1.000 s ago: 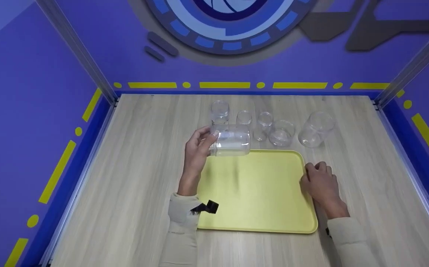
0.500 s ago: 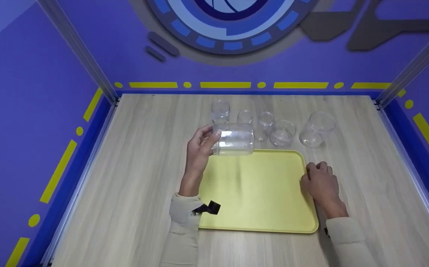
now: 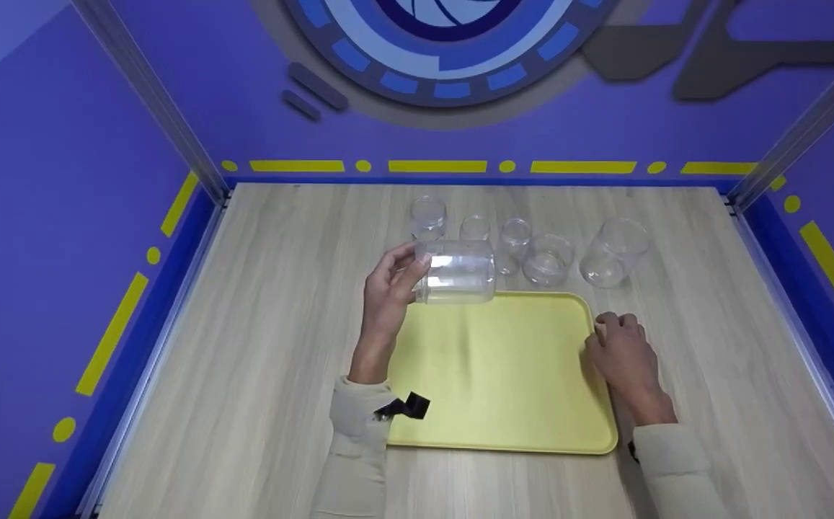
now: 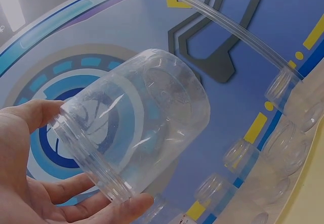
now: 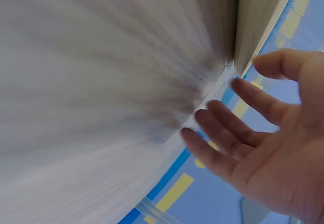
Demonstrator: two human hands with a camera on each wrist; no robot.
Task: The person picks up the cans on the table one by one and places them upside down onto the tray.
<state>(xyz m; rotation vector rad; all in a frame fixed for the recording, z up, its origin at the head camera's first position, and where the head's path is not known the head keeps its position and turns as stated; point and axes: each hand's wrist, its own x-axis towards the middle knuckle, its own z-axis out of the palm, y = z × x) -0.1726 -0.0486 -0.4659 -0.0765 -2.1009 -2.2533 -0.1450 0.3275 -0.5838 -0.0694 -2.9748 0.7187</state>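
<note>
My left hand (image 3: 388, 288) grips a large clear plastic jar (image 3: 460, 272) by its ridged neck, thumb on one side and fingers on the other. The jar lies sideways in the air over the far left part of a yellow tray (image 3: 503, 404), its closed base pointing right. In the left wrist view the see-through jar (image 4: 136, 123) looks empty. My right hand (image 3: 624, 357) is by the tray's right rim with loosely bent fingers and holds nothing. The right wrist view shows that hand (image 5: 273, 143) with its fingers spread apart; whether it touches the rim I cannot tell.
Behind the tray stand several clear containers: a jar (image 3: 428, 216) at left, a small one (image 3: 475, 227), a slim one (image 3: 515, 241), a low wide one (image 3: 548, 261) and a large one (image 3: 615, 252) at right. Blue panels (image 3: 99, 216) wall in the wooden table (image 3: 258, 324).
My left hand has shifted slightly to the right with the jar over the last second. The right hand and the other containers stay nearly where they were.
</note>
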